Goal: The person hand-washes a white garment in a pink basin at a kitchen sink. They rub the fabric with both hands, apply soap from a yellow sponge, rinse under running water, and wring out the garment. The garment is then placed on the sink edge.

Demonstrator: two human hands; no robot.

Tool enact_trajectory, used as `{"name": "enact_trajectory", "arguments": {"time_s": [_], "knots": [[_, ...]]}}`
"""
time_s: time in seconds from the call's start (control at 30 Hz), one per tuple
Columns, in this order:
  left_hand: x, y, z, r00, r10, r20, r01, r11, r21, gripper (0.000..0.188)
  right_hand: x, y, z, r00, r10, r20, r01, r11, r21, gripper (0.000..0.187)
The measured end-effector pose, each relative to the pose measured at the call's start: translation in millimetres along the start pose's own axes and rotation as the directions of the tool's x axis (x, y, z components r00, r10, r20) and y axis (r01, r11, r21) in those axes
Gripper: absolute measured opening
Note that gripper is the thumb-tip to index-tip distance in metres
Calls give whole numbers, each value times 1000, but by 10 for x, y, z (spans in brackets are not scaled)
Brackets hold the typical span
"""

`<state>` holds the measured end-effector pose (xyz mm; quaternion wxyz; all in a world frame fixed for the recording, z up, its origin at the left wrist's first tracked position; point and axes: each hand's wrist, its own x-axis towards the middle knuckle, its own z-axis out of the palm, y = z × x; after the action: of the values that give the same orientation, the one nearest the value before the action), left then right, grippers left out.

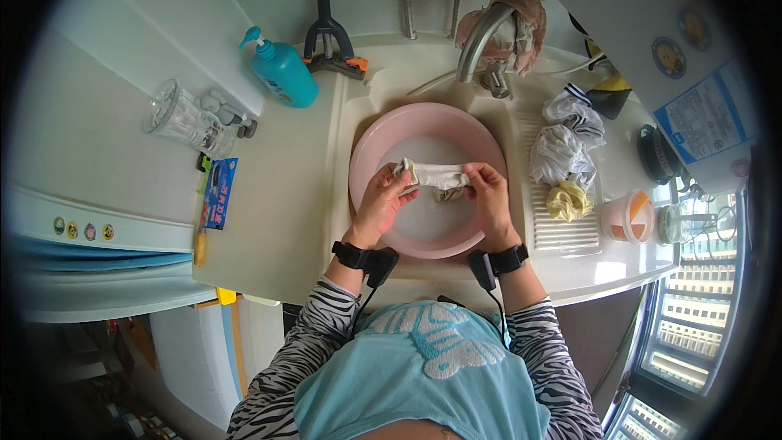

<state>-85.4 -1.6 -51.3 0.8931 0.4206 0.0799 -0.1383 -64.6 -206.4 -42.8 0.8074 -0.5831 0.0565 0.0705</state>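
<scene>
A white sock (438, 174) is stretched sideways between my two hands, above a pink basin (379, 140) set in the sink. My left hand (384, 200) pinches its left end, where a greenish-grey edge shows. At the other end, the fingers of my right hand (489, 198) are closed on the fabric. Cloudy whitish water (423, 220) lies in the basin. Just below the sock, a brownish bit of cloth (448, 194) shows, partly hidden by the sock and my right hand.
Wet white clothes (562, 151) and a yellow cloth (569, 200) lie on the ribbed drainboard (566, 235) at right, near a small tub (628, 217). A faucet (484, 41) draped with a pinkish rag (521, 24) rises behind the basin. A teal pump bottle (283, 73) stands back left, beside a glass jar (189, 120).
</scene>
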Motion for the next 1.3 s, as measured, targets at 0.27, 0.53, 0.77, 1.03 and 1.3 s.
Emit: {"name": "enact_trajectory", "arguments": {"time_s": [0.27,0.53,0.77,1.03,1.3], "knots": [[9,-136,80,999,23,-38,-27,994,-102,20,-150,30,102,955,-265,-136,213,925,-314,24],[-30,-284,275,996,83,28,-79,990,-115,17,-201,226,270,993,-113,-44,111,993,-50,17],[-115,-231,360,955,-154,254,257,857,-446,21,-125,50,164,927,324,190,-369,696,616,14],[147,-214,334,960,271,-65,-70,459,886,20,-288,42,310,994,-78,79,85,992,-94,12],[87,-285,533,648,726,230,-467,141,873,47,-159,51,255,941,-333,-64,118,498,-859,43]]}}
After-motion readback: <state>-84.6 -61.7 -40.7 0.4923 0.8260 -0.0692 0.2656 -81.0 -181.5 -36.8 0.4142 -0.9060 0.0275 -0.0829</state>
